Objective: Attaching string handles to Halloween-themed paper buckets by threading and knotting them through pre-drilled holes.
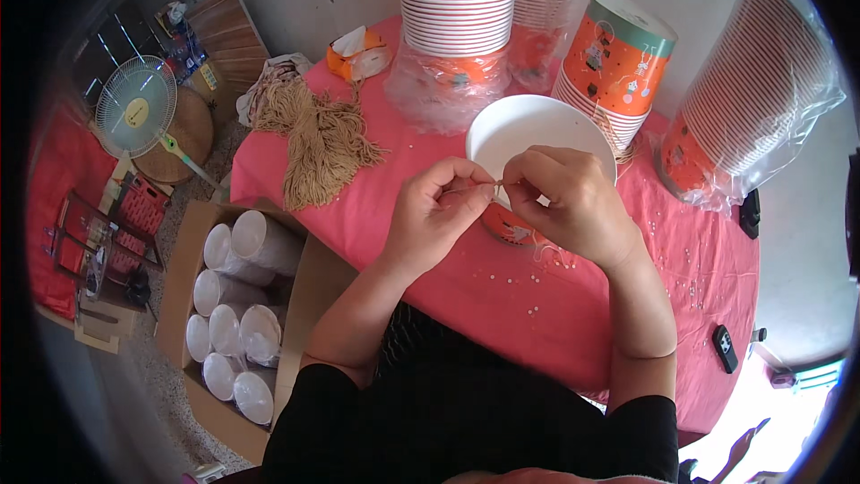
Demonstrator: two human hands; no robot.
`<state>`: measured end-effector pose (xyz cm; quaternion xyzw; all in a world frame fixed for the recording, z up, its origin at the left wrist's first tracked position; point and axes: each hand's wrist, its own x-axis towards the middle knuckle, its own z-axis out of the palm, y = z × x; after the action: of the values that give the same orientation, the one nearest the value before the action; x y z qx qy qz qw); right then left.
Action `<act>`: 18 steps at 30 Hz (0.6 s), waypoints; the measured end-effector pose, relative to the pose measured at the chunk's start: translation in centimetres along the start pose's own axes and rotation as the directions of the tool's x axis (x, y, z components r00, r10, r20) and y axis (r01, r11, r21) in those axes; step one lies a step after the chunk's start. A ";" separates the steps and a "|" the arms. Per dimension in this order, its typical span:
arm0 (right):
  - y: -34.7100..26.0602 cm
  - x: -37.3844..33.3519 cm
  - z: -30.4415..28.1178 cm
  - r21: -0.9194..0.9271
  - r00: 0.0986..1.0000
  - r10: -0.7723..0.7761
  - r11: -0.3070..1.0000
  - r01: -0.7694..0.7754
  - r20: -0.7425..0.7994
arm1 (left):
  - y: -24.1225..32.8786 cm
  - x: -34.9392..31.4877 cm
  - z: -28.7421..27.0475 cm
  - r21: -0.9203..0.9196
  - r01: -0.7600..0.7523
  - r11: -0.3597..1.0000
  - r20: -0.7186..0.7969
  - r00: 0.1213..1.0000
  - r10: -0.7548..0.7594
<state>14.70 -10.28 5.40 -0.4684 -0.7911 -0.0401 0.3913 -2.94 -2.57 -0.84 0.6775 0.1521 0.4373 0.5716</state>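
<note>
My left hand (430, 220) and my right hand (578, 206) meet over the near side of an open paper bucket (506, 116), white inside and printed orange outside. Both hands are closed, thumb and fingers pinched together. Between the fingertips runs a short bit of thin cord (498, 185), mostly hidden by the fingers; whether it passes through the bucket's wall I cannot tell. A pale strand also hangs below my right hand against the bucket. To the left lies a loose bundle of tan cords (324, 148) on the pink-covered table (430, 291).
Tall nested bucket stacks (459, 0) stand at the back, with a bagged stack (748, 90) leaning at the right. Small white dots (511, 280) are scattered about. An orange tissue pack (358, 52), a remote control (725, 349), a carton of wrapped cups (309, 305) and a fan (136, 112) surround me.
</note>
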 end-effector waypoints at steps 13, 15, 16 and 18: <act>-0.2 0.0 -0.2 0.016 1.000 -0.009 1.000 0.009 0.008 | 0.7 0.2 0.3 -0.024 -0.019 1.000 0.006 1.000 0.019; -0.2 0.0 -0.2 0.021 1.000 -0.005 1.000 0.004 0.012 | 0.9 0.2 0.4 -0.029 -0.007 1.000 0.011 1.000 0.007; -0.2 0.0 -0.1 0.021 1.000 -0.005 1.000 0.004 0.012 | 1.1 0.2 0.5 -0.066 0.025 0.998 0.007 1.000 -0.024; -0.1 0.0 0.0 0.067 0.999 -0.030 0.997 0.031 -0.024 | 1.4 0.3 0.5 -0.104 0.055 0.993 0.007 0.998 -0.055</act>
<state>14.59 -10.37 5.45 -0.4424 -0.7946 -0.0246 0.4151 -2.85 -3.11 0.58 0.6433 0.1466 0.4272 0.6182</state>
